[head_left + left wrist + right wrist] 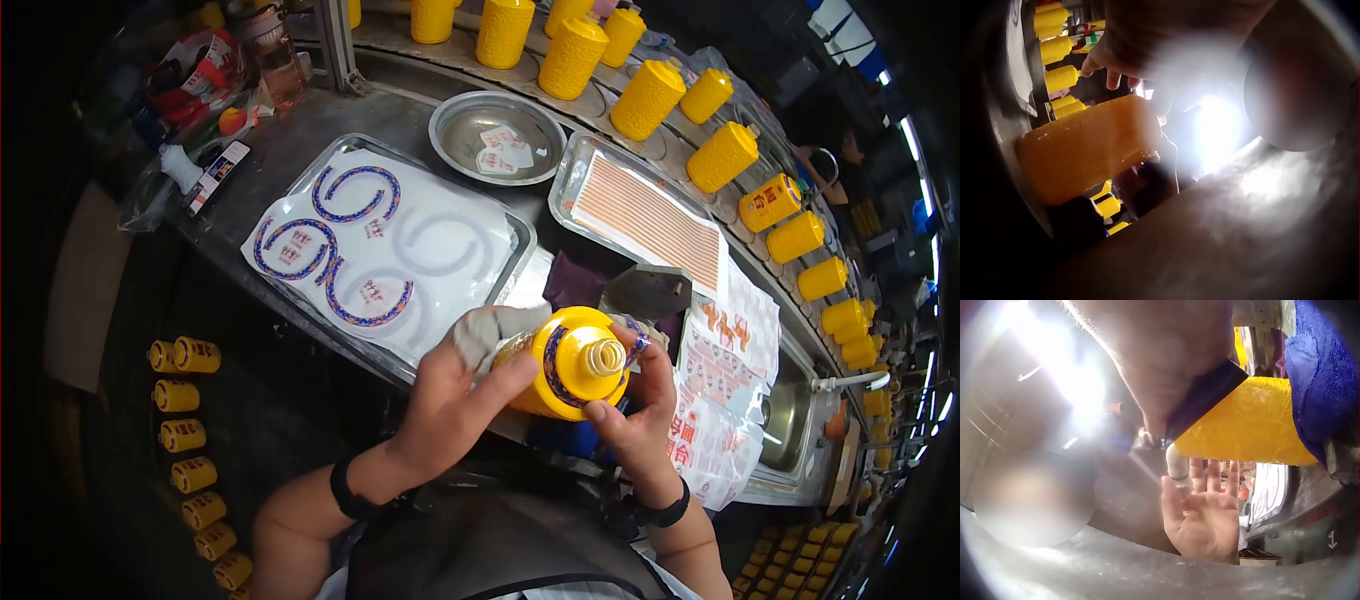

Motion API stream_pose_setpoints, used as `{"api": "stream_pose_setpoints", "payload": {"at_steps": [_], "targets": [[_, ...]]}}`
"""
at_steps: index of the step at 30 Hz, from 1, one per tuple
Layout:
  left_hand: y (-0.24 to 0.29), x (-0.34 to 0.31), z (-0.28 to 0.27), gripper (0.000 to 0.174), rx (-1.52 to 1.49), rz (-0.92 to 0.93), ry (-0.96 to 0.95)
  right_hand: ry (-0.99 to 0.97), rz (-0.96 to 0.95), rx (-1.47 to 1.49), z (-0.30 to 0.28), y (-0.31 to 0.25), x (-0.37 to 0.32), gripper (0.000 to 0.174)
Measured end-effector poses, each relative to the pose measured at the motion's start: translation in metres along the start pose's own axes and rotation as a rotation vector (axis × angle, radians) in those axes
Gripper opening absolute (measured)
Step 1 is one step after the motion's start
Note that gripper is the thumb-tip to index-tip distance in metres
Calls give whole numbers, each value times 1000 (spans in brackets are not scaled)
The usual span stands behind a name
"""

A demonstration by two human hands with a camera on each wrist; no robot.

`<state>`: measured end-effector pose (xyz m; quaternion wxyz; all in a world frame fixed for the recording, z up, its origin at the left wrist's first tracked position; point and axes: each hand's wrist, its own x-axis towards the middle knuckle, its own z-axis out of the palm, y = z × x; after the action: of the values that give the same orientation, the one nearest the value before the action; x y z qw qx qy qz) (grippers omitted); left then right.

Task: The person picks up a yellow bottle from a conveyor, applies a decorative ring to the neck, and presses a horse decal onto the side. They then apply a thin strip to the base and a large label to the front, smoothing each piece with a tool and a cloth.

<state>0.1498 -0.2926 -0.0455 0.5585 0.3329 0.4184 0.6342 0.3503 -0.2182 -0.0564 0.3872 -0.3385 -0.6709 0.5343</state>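
Observation:
A yellow bottle (535, 402) with a clear threaded neck tilts toward me at the front of the bench. A blue patterned decal strip (553, 368) curves round its shoulder. My left hand (450, 400) holds the bottle from the left, its thumb on the shoulder; a pale covering wraps one finger. At the right side of the neck, my right hand (645, 400) pinches the strip's other end, its thumb at the shoulder's edge. In the right wrist view, the bottle's side (1250, 425) lies against a blue cloth (1322, 375).
A tray (518, 250) bears a white sheet with curved decals. Behind are a metal basin (450, 105) with paper pieces and a tray (563, 195) of striped sheets. Printed sheets (720, 400) lie right, near a sink (795, 425). Yellow bottles (645, 100) line a conveyor behind.

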Motion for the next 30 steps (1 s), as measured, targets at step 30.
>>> {"api": "stream_pose_setpoints", "payload": {"at_steps": [30], "targets": [[-27,-13,27,33,1262,837,-19,-12,52,251,-12,16,5,42]]}}
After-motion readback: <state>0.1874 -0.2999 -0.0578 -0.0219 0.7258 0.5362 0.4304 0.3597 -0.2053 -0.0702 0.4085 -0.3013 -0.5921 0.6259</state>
